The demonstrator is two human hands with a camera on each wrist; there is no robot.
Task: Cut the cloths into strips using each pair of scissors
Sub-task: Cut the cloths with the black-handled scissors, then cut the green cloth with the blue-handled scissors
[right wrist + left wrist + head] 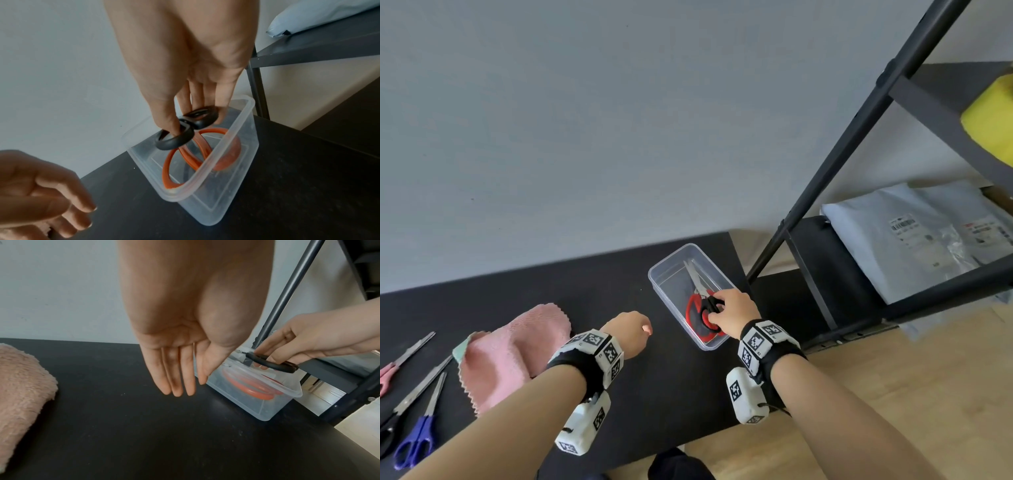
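Observation:
A clear plastic container [672,308] stands on the black table [602,281] near its right end. In it lie red-handled scissors [193,154] and black-handled scissors [711,303]. My right hand [717,310] reaches into the container and grips the black handles [185,129], with the thumb through one loop. To the container's left, my left hand [633,329] hovers above the table with straight fingers [179,382] and holds nothing. A pink cloth [517,349] lies folded further left, with a green edge [460,349] under it.
Pink-handled [400,363], black-handled [410,401] and blue-handled scissors [421,431] lie at the table's left end. A dark metal shelf rack [835,171] stands right of the table, holding a grey parcel bag [911,233] and a yellow sponge [993,116].

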